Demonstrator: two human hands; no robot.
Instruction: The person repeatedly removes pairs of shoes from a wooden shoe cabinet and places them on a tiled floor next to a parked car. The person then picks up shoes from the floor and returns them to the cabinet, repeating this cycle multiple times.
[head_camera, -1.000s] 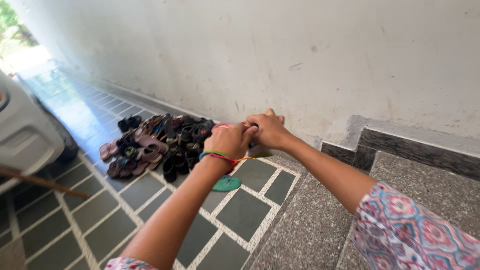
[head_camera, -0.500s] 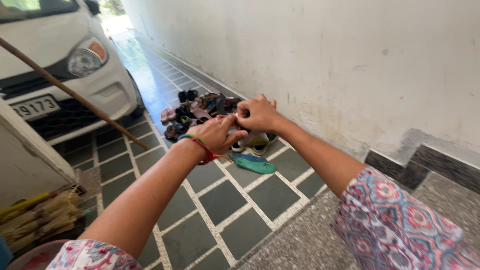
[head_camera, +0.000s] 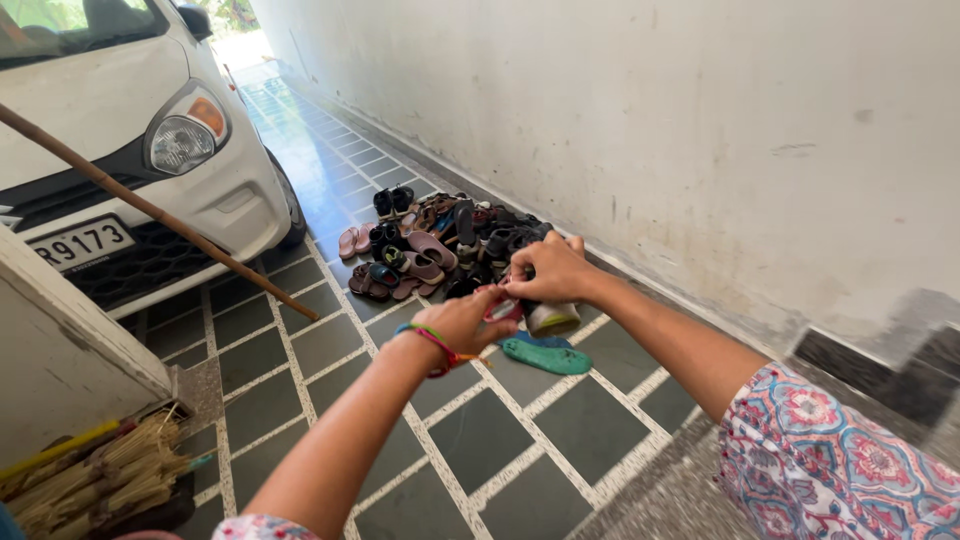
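Outdoors, both arms reach forward over a tiled floor (head_camera: 250, 360) beside a pale wall (head_camera: 640, 120). Right hand (head_camera: 545, 270) grips a shoe (head_camera: 550, 317) from above, fingers curled and clamped on its upper edge; the light sole end faces the camera. Left hand (head_camera: 465, 320) sits just beside it, thumb and fingertips pinched together on a small red part (head_camera: 500, 310) at the side of that shoe. Can't tell exactly what the red part is, strap or lining. Left wrist wears a multicoloured thread band (head_camera: 435, 345). Right arm shows a patterned sleeve (head_camera: 850, 470) in pink and blue.

Shoe is held up in the air, between the two hands, above the floor and near the front edge of a pile of footwear (head_camera: 440, 245). Pile lies against the wall base, mixed sandals and dark shoes, some pink. A single green slipper (head_camera: 547, 356) lies flat on the tiles just below the hands, apart from the pile.

Left side: front of a white car (head_camera: 130, 130), headlight facing the camera. A long wooden stick (head_camera: 160, 215) leans diagonally across in front of it. Bottom left corner has a straw broom (head_camera: 90, 485) next to a pale pillar (head_camera: 60, 360).
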